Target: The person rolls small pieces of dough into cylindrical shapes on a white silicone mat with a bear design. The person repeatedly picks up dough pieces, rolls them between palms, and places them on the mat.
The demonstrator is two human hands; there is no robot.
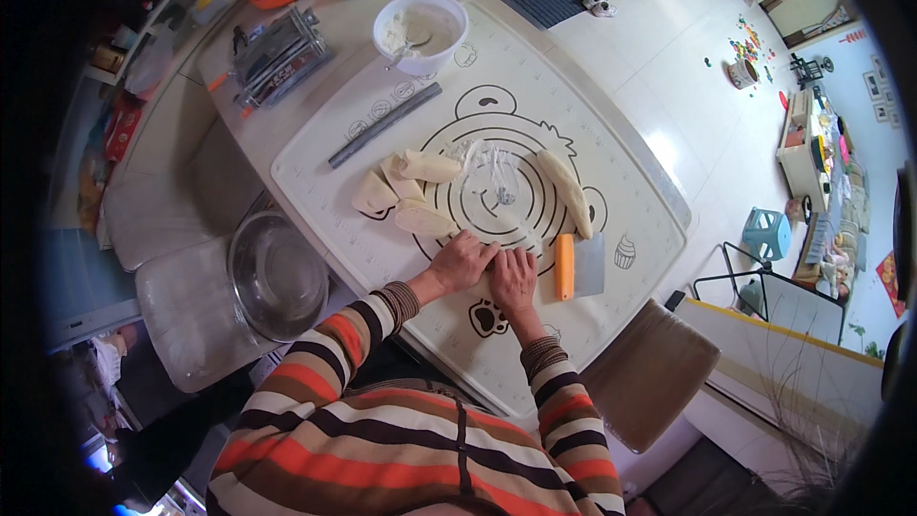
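Observation:
My left hand (466, 261) and my right hand (514, 276) rest side by side on a printed baking mat (616, 308), fingers curled down. Whatever lies beneath the fingers is mostly hidden; a little pale material shows by the right fingertips. Several thick dough pieces (426, 166) lie beyond my left hand. A long dough roll (566, 190) is at the right, its near end close to a dough scraper with an orange handle (565, 269). Clear crumpled plastic (501, 175) and scattered flour are near the mat's middle. A grey rolling rod (385, 125) lies at upper left.
A white bowl of flour (420, 32) holding a spoon stands at the mat's far edge. A metal pasta machine (281, 57) is on the table at upper left. Left of the table, a large basin (278, 276) sits on a chair; another chair (652, 376) is at lower right.

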